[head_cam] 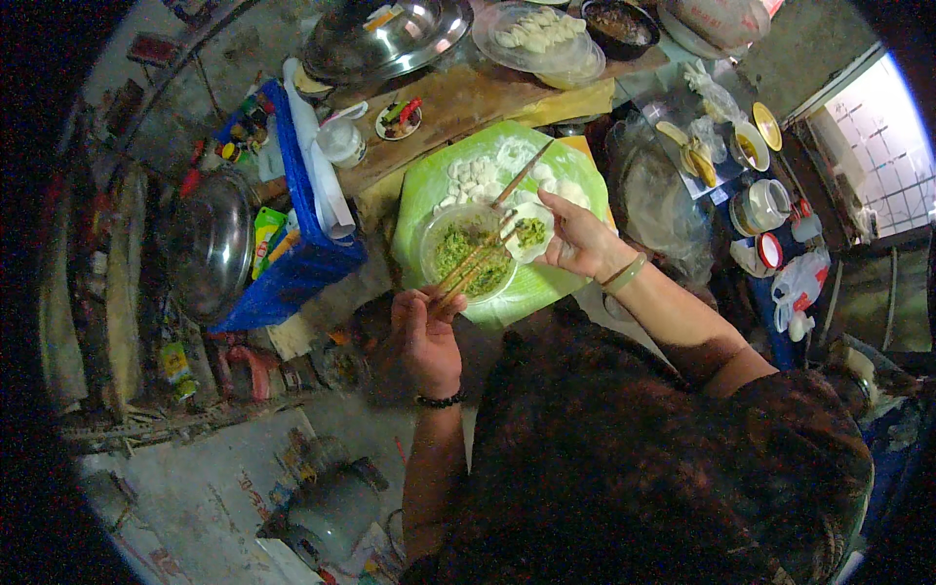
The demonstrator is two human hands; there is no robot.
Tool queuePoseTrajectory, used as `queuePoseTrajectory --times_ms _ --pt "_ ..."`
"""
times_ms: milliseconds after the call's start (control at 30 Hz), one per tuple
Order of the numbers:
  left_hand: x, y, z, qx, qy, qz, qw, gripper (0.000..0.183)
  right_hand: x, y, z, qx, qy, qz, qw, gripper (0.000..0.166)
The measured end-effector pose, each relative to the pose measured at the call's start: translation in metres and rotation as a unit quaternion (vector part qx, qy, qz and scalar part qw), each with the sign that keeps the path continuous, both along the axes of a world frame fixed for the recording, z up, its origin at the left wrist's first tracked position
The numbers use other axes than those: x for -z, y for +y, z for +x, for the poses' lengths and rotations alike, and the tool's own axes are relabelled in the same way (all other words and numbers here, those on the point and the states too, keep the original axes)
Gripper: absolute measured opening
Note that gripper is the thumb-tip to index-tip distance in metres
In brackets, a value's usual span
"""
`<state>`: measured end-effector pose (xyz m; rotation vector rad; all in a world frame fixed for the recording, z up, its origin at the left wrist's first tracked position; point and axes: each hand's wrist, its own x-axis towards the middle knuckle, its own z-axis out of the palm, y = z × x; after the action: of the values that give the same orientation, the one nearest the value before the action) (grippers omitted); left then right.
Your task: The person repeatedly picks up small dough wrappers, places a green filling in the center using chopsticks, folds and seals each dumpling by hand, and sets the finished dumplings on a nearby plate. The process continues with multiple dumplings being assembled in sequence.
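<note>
My left hand (428, 329) pinches a pair of wooden chopsticks (463, 276), whose far ends reach over a clear bowl of chopped green filling (457, 252) to the edge of a dough wrapper. That round white wrapper (521, 252) rests in my right hand (581, 238), with a small heap of green filling (531, 232) on it. The bowl stands on a floured green mat (424, 179). Behind the bowl lie several small dough pieces (472, 178) and a slim wooden rolling pin (523, 174). Pale rounds of dough (572, 194) lie beyond my right hand.
At the back, a plastic lid (486, 45) bears several shaped dumplings (542, 31) beside a dark bowl (620, 25). A blue crate (289, 289) stands on the left, near a white tub (341, 142). Bananas (698, 162) and jars (760, 207) sit on the right.
</note>
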<state>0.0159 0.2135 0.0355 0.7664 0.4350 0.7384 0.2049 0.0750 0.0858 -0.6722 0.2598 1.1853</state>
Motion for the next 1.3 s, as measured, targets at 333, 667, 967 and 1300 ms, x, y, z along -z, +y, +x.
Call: queuePoseTrajectory --times_ms 333,667,967,1300 --pt "0.064 0.014 0.032 0.055 0.267 0.298 0.915 0.029 0.066 -0.039 0.017 0.016 -0.030 -0.109 0.993 0.039" --pt "0.094 0.009 0.048 0.054 0.242 0.229 0.941 0.031 0.081 -0.051 0.022 0.030 -0.010 -0.135 0.990 0.035" --pt "0.120 0.020 0.029 -0.007 0.176 0.157 0.972 0.031 0.057 -0.032 0.016 0.042 -0.017 -0.145 0.988 0.033" --pt "-0.021 -0.015 -0.003 0.074 0.132 0.537 0.830 0.017 0.019 0.000 0.010 -0.033 -0.036 -0.070 0.996 0.037"
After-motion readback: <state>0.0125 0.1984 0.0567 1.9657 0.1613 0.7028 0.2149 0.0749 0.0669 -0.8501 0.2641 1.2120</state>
